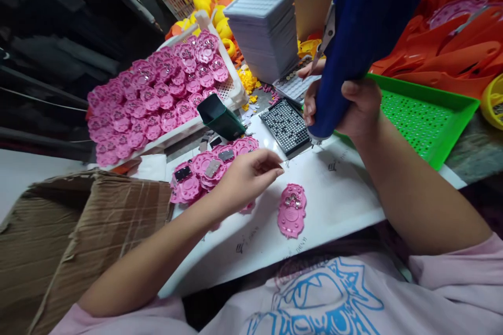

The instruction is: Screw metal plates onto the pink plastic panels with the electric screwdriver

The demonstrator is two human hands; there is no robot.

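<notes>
Cardboard box (pixel 58 241): largest item, open flaps, well apart from the left hand's fingers on the wrist side.

White crate (pixel 231 91): tilted, filled with pink parts (pixel 157 94), beyond the left fingers, apart from them.

Green perforated tray (pixel 424 115): just behind the right hand's knuckles, under the forearm side.

Blue tool (pixel 353 36): thick blue body, upright and leaning, metal lever on its side. Right hand (pixel 353 107) is clenched around its lower end, fingers wrapped, thumb across the front. The tip sits just below the fingers, over the white sheet (pixel 334 193).

Stack of grey trays (pixel 265 31): beyond the right fingers, well apart.

Black gridded tray (pixel 285 125): holds small pieces; just beside the right fingers, toward the left hand.

Pile of pink parts with metal plates (pixel 208 167): directly under and behind the left hand (pixel 245 175).

Single pink part (pixel 291 210): lies flat on the white sheet, small metal bits on its upper end, near the left fingertips (pixel 277 167), not touching, between both hands.

Left hand: fingers pinched together at the tips; whether they grip a small piece I cannot tell.
</notes>
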